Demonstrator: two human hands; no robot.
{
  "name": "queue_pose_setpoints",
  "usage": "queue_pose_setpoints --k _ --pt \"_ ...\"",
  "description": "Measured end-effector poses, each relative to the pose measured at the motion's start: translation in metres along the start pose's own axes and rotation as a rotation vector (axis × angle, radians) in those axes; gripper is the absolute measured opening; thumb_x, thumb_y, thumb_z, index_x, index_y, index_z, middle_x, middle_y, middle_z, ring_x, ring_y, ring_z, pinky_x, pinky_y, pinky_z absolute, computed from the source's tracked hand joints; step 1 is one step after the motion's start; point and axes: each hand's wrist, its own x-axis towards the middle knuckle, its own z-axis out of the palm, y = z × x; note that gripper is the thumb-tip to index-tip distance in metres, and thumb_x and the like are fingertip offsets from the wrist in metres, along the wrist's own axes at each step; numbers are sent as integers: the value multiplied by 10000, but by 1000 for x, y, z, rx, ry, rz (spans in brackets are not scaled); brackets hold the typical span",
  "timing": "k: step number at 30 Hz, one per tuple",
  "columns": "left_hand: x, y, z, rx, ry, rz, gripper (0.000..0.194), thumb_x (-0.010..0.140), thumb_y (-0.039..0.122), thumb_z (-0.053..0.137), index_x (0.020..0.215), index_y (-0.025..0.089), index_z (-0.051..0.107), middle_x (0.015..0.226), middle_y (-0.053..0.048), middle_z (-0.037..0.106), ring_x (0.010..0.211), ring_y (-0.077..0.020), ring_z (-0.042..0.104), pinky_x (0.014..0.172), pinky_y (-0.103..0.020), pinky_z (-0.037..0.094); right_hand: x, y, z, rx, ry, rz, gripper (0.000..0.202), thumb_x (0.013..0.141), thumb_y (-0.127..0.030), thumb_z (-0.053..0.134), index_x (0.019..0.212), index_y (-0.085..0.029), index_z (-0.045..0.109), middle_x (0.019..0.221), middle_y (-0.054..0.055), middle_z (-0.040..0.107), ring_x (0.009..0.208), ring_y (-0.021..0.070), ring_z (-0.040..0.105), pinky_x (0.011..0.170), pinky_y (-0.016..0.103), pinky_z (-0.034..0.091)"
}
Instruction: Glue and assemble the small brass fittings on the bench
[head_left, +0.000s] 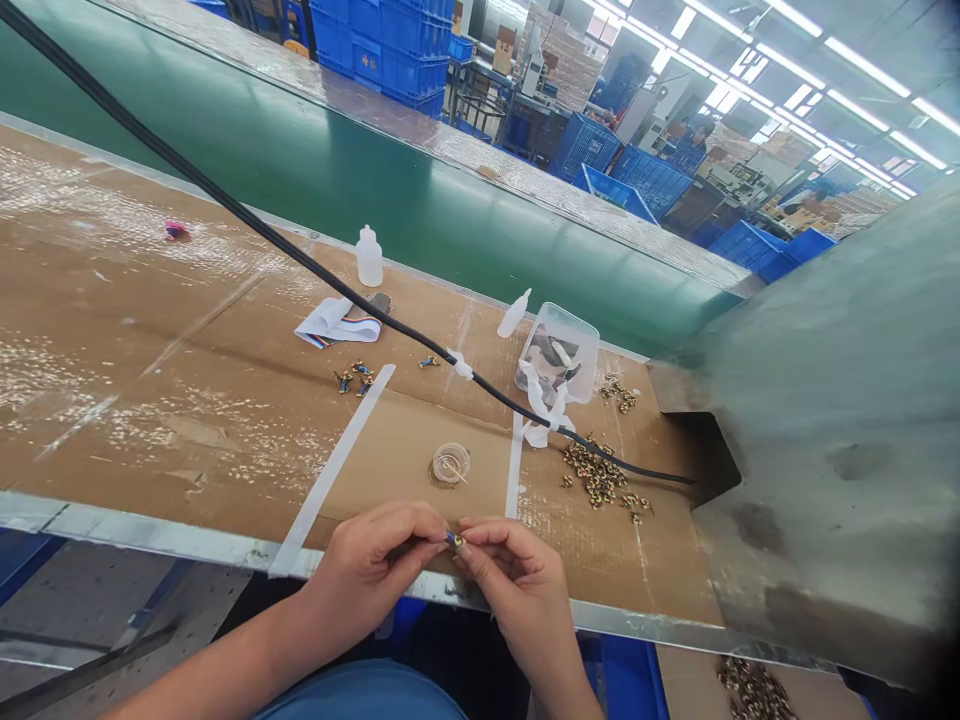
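Observation:
Between the fingertips of my left hand (382,555) and my right hand (517,575) is a small blue, gold and black part (454,540). Both hands pinch it, one from each side, close above the front edge of the bench; its exact kind is too small to make out. Just beyond my hands stands a small round clear cup (451,464) with a thin stick in it. Similar blue and gold parts (354,378) lie in a small group left of the taped strip. To the right is a heap of small gold and black parts (596,470).
A black cable (300,255) crosses diagonally above the bench. Farther back are a white squeeze bottle (369,258), a smaller bottle (514,314), a folded striped cloth strip (337,322) and a clear plastic box (583,330). A metal panel (817,450) bounds the right; a green belt (300,160) runs behind.

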Motion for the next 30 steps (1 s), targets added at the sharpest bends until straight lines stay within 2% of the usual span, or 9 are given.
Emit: queue_pose_setpoints --k 11,14,18,21,30 --pt "0 3 1 9 26 49 153 888 78 539 901 218 599 890 8 684 839 -108 651 760 -182 495 0 0 -2 -125 5 -121 56 805 -194 682 847 -219 710 955 55 688 921 186 640 735 263 532" --pt "-1 2 1 13 34 45 148 891 84 536 900 217 600 905 5 684 853 -111 649 775 -186 495 0 -1 -1 -172 -3 -148 45 815 -201 675 850 -206 703 920 54 679 830 170 644 683 251 529" --pt "-4 1 2 55 25 24 172 887 95 551 989 223 603 891 5 685 824 -111 646 756 -185 494 -1 -3 0 -161 -22 -103 58 844 -230 644 846 -182 676 820 38 653 673 141 625 611 245 516" --pt "-4 2 2 62 10 31 208 894 92 543 1037 228 609 905 0 680 821 -111 640 747 -181 492 -2 -3 0 -178 -14 -117 65 845 -230 640 833 -177 677 798 36 645 669 143 619 604 240 506" --pt "-3 3 1 65 -64 24 206 915 70 482 1023 207 591 899 -12 654 842 -123 612 768 -213 479 -1 -6 0 -263 7 -165 59 828 -209 653 807 -204 708 780 28 666 702 151 612 627 234 485"
